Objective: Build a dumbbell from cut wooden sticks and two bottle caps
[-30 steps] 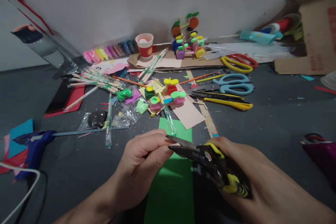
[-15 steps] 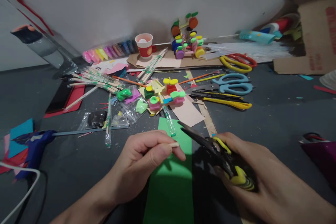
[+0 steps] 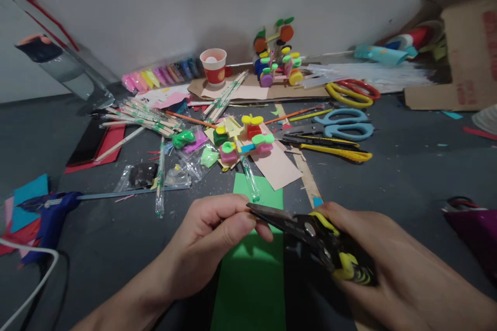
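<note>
My left hand (image 3: 217, 245) is closed in a pinch over a strip of green paper (image 3: 252, 279). The wooden stick in that pinch is now hidden behind the blades. Snips (image 3: 306, 230) with black blades and yellow-and-black handles are gripped in my right hand (image 3: 384, 258). Their blade tips reach the fingertips of my left hand, and the blades look nearly closed. Just beyond the hands stands a small model (image 3: 248, 139) with clay pieces in pink, red, yellow and green. A wrapped green-printed stick (image 3: 250, 178) lies partly over the green paper.
Blue-handled scissors (image 3: 345, 125) and a yellow cutter (image 3: 341, 152) lie right of centre. A blue glue gun (image 3: 54, 222) is at left. Bundled wooden sticks (image 3: 142, 116), a paper cup (image 3: 214, 67), finished clay models (image 3: 277, 62) and a bottle (image 3: 66, 70) stand or lie behind.
My right hand has brought the snips left, and their blades have come together at my left fingertips. The stick's end, visible before, is now covered. My left hand has hardly moved.
</note>
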